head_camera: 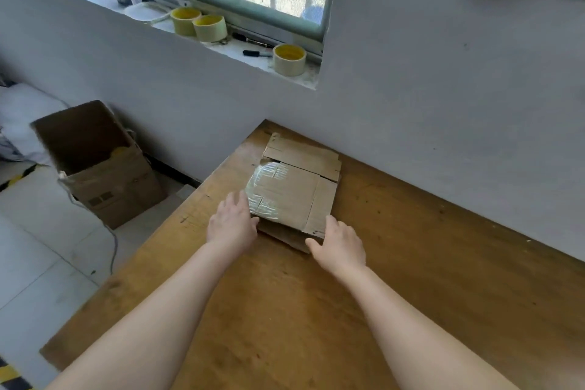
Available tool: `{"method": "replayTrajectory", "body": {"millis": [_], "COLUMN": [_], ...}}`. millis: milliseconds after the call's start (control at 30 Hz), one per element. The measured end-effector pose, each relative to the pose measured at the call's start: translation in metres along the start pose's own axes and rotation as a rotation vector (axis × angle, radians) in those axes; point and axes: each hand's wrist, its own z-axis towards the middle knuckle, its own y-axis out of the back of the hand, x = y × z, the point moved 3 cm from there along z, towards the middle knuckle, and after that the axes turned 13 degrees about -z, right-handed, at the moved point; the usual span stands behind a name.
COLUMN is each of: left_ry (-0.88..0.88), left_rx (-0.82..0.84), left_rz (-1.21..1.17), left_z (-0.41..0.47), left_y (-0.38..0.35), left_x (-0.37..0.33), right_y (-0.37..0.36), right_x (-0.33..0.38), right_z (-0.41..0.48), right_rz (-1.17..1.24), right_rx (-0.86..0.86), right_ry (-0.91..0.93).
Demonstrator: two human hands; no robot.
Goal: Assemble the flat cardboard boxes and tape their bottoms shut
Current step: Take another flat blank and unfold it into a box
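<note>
So the flat cardboard box [291, 196] is lying on the counter [411, 263], close to the wall, and old shiny tape [264, 190] can be seen along its left edge. The left grip [232, 225] is laid open against that taped edge, fingers straight, nothing clamped. The right grip [340, 244] is set on the near right corner, fingers over the top and thumb spread along the near edge. Whether the cardboard is actually pinched can't be told from here.

Looks like the box is about to be lifted and popped open, tbh. For that, opposite edges should be held and pushed toward each other so the sleeve gets squared up, not yanked by one corner. The taped side is probably stiffer, so its creases may need to be worked a bit.

Counts:
- Three tape rolls [210, 28] are parked on the windowsill [294, 79], two together and one apart to the right.
- Two markers [256, 53] are lying between them.
- One open box [104, 180] is sat on the floor.
- One flat box is on top for sure. Darker cardboard is peeking out underneath, so probably more, number unclear.
</note>
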Motion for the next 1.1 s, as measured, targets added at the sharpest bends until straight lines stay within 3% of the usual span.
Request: {"method": "replayTrajectory", "body": {"millis": [200, 400, 633, 867, 1100], "left_ry": [0.094, 0.320, 0.333, 0.237, 0.178], "left_rx": [0.041, 0.048, -0.028, -0.029, 0.012], "left_rz": [-0.213, -0.654, -1.175, -1.305, -1.357], "left_z": [0.033, 0.045, 0.006, -0.075, -0.170], "left_y": [-0.010, -0.010, -0.008, -0.017, -0.051], "left_x": [0.004, 0.019, -0.010, -0.064, -0.123], "right_y": [-0.012, -0.007, -0.002, 0.010, 0.018], "right_x": [0.004, -0.001, -0.021, -0.079, -0.165], "right_z": [0.019, 0.019, -0.010, -0.079, -0.164], "right_rz": [0.331, 0.547, 0.860, 1.118, 1.120], "right_rx": [0.057, -0.032, -0.140, -0.286, -0.390], "right_ry": [-0.208, -0.333, -0.424, -0.479, -0.474]}}
